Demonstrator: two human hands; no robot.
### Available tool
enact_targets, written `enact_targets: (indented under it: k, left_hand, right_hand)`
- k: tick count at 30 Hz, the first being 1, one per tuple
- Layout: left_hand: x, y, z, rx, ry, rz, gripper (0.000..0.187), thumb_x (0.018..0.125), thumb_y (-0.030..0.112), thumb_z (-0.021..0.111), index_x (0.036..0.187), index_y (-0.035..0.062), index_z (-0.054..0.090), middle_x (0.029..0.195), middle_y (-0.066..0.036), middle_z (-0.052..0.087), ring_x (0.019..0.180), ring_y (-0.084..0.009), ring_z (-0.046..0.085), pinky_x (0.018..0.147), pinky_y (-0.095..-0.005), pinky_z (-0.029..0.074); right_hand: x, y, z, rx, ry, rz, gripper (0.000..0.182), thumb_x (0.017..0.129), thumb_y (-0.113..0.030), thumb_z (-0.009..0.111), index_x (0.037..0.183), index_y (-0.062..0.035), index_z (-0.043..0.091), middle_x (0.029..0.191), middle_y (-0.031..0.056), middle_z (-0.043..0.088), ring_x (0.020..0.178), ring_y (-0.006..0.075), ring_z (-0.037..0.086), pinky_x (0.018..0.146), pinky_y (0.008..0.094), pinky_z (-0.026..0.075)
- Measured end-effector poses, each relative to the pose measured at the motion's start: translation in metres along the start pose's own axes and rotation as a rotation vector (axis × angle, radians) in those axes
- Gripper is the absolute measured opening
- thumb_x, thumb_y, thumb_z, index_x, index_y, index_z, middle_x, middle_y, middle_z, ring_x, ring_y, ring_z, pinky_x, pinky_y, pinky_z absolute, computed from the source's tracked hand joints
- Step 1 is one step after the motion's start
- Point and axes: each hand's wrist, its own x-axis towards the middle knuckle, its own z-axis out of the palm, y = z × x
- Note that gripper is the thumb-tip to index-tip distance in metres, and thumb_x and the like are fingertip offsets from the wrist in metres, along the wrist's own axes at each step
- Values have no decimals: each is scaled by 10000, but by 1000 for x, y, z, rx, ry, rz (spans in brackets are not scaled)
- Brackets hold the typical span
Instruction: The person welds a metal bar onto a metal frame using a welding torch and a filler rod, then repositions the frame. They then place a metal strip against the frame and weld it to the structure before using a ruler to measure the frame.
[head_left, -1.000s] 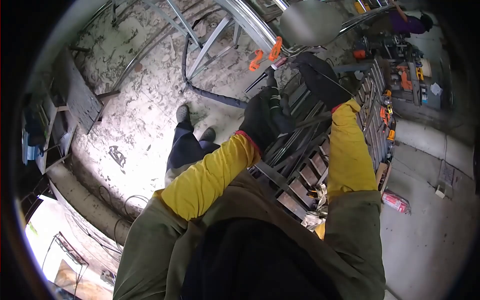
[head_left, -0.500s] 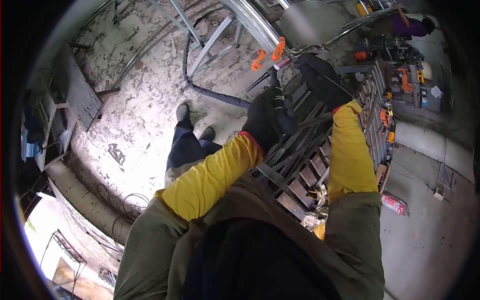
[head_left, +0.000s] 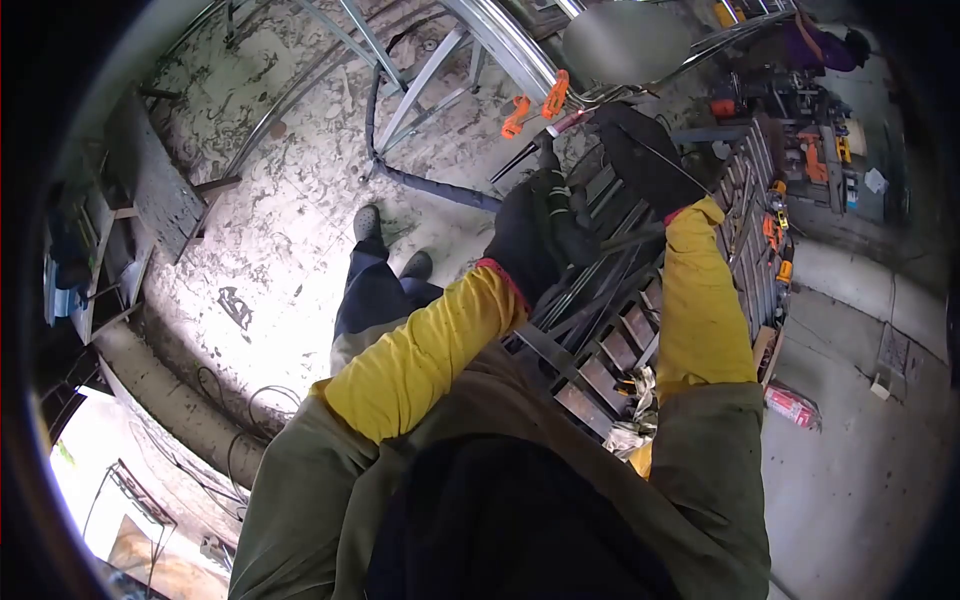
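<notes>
My left hand (head_left: 530, 235), in a black glove, is closed around a TIG welding torch (head_left: 516, 160). The torch has a long black back cap and a pinkish cup pointing up and right, close to the shiny metal tubing (head_left: 510, 45). A black-gloved right hand (head_left: 640, 155) is closed on a thin filler rod (head_left: 672, 166), which slants across the glove. Its fingertips lie near the torch's cup; the exact contact with the metal is too small to make out. Two orange clamps (head_left: 556, 94) sit at the tubing's end, just beyond the torch.
Metal bars and a slatted rack (head_left: 625, 335) lie below my hands. A dark hose (head_left: 430, 187) crosses the dirty floor (head_left: 290, 190). Power tools (head_left: 780, 245) line the rack's right side. A person in purple (head_left: 815, 45) is at upper right. A blurred grey oval hides part of the top.
Both hands stay almost in place, with the torch and rod still held. The person in purple at upper right has shifted slightly.
</notes>
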Motion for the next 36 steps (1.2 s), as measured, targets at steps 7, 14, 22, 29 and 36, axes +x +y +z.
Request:
enact_targets:
  k: [7,14,22,29,36]
  left_hand:
    - [14,3,-16,93,-133,3,123,1081,253,542,1121,150,595,890,-38,670,738,-223,647,683,-428,517]
    - [9,5,-8,54,-102,-22,116,1096,275,515,1093,164,548,845,-47,637,690,-228,647,621,-415,561]
    - [-10,-1,17,141,50,28,151,1106,311,493,1120,175,557,862,-54,642,718,-249,629,647,-470,507]
    - [0,-1,5,155,-135,3,274,1153,380,414,1015,173,531,785,-32,582,648,-252,589,633,-492,501]
    - [23,6,-19,53,-231,-58,248,1145,336,414,1067,146,552,854,-57,621,682,-248,620,647,-475,544]
  right_hand:
    - [-2,12,4,-29,25,-6,237,1056,-133,650,1255,-27,723,1033,71,747,785,122,652,730,315,538]
    - [-4,6,-1,9,-19,123,252,1058,-127,655,1277,-24,722,1071,60,763,853,111,659,768,304,545]
    - [-5,10,2,-16,13,12,244,1061,-122,650,1272,-27,726,1059,65,761,858,119,667,773,309,543]
    - [-2,14,-3,-112,-40,32,239,1060,-116,644,1265,-22,724,1107,124,776,961,215,731,875,370,570]
    - [-1,3,-1,-2,-11,10,239,1060,-121,645,1261,-20,724,1124,138,778,1004,245,743,901,383,572]
